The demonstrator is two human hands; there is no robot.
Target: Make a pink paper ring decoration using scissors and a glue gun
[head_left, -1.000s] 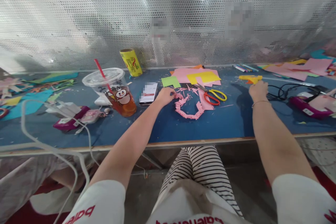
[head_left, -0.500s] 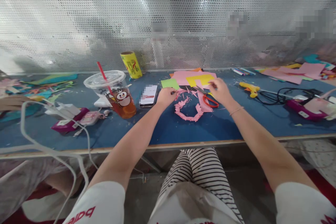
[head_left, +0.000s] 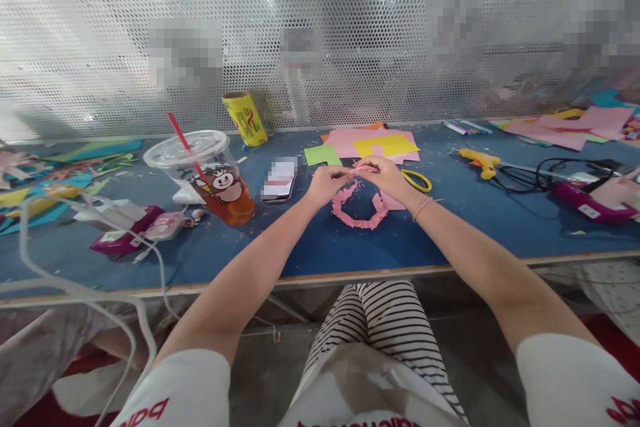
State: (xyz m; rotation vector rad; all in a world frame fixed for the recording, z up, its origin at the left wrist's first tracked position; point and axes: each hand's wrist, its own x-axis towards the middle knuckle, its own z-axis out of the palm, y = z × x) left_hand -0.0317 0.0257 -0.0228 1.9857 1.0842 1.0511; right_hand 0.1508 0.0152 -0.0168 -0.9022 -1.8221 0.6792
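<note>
My left hand (head_left: 326,185) and my right hand (head_left: 384,177) meet above the table, fingertips pinched together. A small piece of pink paper (head_left: 364,169) shows between them; both hands are closed on it. Just below lies a curved chain of folded pink paper (head_left: 361,221), open at the top, with thin pink scraps by its upper left end. Beside my right hand rests a pair of scissors, of which only a yellow handle loop (head_left: 418,180) shows clearly. A flat pink sheet (head_left: 393,201) is partly under my right wrist.
Behind my hands lie a green sheet (head_left: 323,155) and a yellow sheet (head_left: 387,145). To the left are a phone (head_left: 280,180), a drink cup (head_left: 225,190) and a yellow roll (head_left: 245,120). A yellow glue gun (head_left: 481,162) with black cable lies right; purple power strips (head_left: 117,240) sit at the left.
My right hand has moved left from the scissors to meet my left hand. Both now pinch the pink paper together. The view has shifted slightly.
</note>
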